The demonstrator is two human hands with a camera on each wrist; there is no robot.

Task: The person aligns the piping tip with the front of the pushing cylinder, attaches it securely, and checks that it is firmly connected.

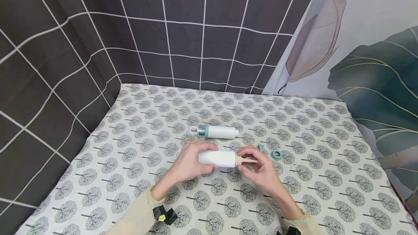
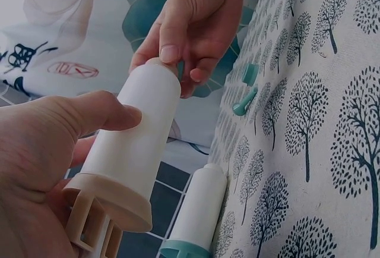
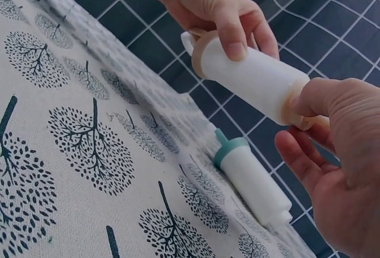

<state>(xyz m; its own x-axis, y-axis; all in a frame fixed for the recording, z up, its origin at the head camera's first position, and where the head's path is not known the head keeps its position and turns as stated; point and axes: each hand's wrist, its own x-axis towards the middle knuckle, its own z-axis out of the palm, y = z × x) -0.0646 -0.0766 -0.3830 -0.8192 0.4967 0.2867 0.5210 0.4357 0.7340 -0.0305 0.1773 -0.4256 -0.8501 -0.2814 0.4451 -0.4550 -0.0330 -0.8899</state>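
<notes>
My left hand (image 1: pixel 191 160) grips a white cylinder (image 1: pixel 218 158) around its body and holds it almost level above the cloth. The cylinder has a beige slotted collar (image 2: pixel 113 195) at the left hand's end and a slim beige nozzle (image 1: pixel 249 160) at the other. At that nozzle end my right hand (image 1: pixel 263 171) pinches the beige fitting between thumb and fingers; these partly cover it. Behind the hands lies a similar white cylinder (image 1: pixel 221 132) with a green collar (image 1: pixel 204 130).
Just beyond the right hand lie a green ring (image 1: pixel 276 155) and a small green nozzle (image 1: pixel 261 147). A tree-print cloth (image 1: pixel 215 206) covers the table. Dark grid curtains (image 1: pixel 183 35) hang at the back and left, a leaf-patterned curtain (image 1: pixel 369 71) at the right.
</notes>
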